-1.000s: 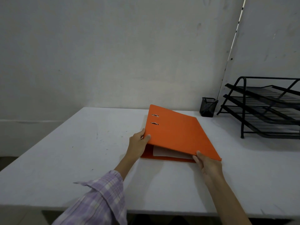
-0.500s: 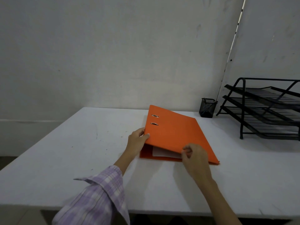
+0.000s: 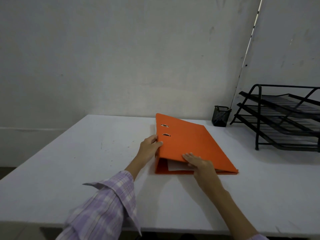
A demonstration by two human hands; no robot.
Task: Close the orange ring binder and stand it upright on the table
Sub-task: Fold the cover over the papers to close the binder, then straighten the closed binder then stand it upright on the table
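Pressing my flat, open right hand point(image 3: 199, 161) on the cover of the orange binder point(image 3: 188, 144) lying on the bench point(image 3: 86, 153), left hand point(image 3: 149, 147) curled round its spine corner, I reckon the loose paper point(image 3: 174, 166) poking out could crease or slip as I tip it upright.

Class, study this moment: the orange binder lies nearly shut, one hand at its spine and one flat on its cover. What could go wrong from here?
1. White paper pokes out under the cover of the orange binder; pressing down could crease or trap it.
2. The right hand lies at the cover's open edge, so fingers might get pinched.
3. When stood upright, the binder may tip if the left hand lets go of the spine too soon.
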